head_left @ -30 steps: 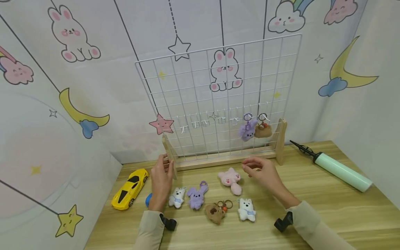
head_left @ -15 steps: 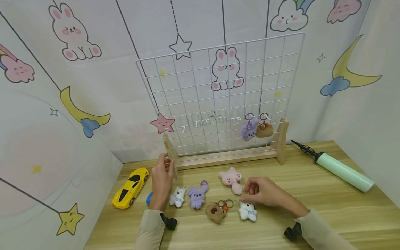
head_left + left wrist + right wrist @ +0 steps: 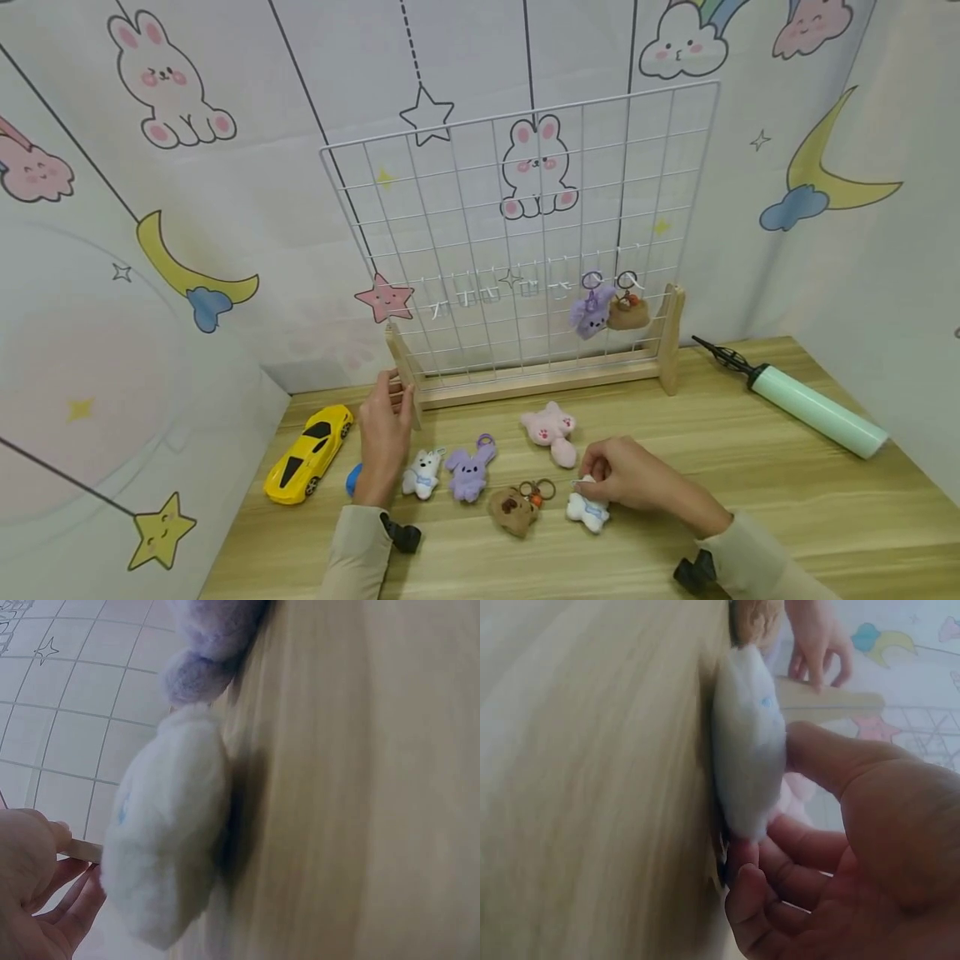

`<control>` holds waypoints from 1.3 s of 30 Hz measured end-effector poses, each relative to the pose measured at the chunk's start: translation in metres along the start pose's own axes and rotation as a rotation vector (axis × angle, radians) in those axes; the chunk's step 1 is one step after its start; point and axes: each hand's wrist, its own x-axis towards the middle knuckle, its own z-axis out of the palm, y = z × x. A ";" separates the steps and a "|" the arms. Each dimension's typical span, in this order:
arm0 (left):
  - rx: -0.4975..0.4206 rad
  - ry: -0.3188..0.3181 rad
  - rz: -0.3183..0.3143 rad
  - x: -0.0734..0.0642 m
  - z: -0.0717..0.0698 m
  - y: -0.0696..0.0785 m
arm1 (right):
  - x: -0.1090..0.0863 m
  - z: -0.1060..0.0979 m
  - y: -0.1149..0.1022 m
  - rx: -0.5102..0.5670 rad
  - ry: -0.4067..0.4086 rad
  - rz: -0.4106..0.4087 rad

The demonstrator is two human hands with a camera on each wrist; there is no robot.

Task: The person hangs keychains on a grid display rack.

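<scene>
Your right hand (image 3: 626, 475) pinches a white plush (image 3: 588, 512) before the grid rack (image 3: 540, 386).
Your left hand (image 3: 386, 425) grips its left post (image 3: 398, 351).

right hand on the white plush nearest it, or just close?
Touching. The right wrist view shows it: the right hand grips the white plush, fingers meeting the fur with no gap.

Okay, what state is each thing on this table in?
Right white plush toy: held by right hand
Left white plush toy: lying face up
Purple plush rabbit: lying face up
Brown plush toy: lying
Pink plush toy: lying
Purple plush charm: hanging
Brown plush charm: hanging
White wire grid: upright
Wooden stand: held by left hand
Yellow toy car: upright
Green cylindrical pump: lying
Blue object: partly hidden
</scene>
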 end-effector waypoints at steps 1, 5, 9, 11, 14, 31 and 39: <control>0.001 -0.002 -0.003 0.000 0.000 0.000 | 0.000 0.001 -0.001 0.004 0.002 0.005; 0.001 -0.001 -0.011 0.000 0.000 0.000 | 0.001 0.003 -0.002 0.039 -0.003 0.021; -0.006 -0.002 -0.014 0.000 0.001 0.000 | 0.003 0.002 0.006 0.068 0.008 0.017; -0.007 0.002 -0.012 0.001 0.000 0.000 | 0.006 0.001 0.012 0.066 0.027 0.014; -0.006 0.008 -0.007 0.001 0.001 -0.001 | 0.009 -0.003 0.020 0.039 0.073 0.015; 0.005 0.014 0.009 0.001 0.002 -0.001 | 0.008 -0.050 0.022 0.002 0.429 0.013; 0.002 0.012 -0.003 0.000 0.002 -0.002 | 0.015 -0.060 0.012 0.013 0.550 -0.060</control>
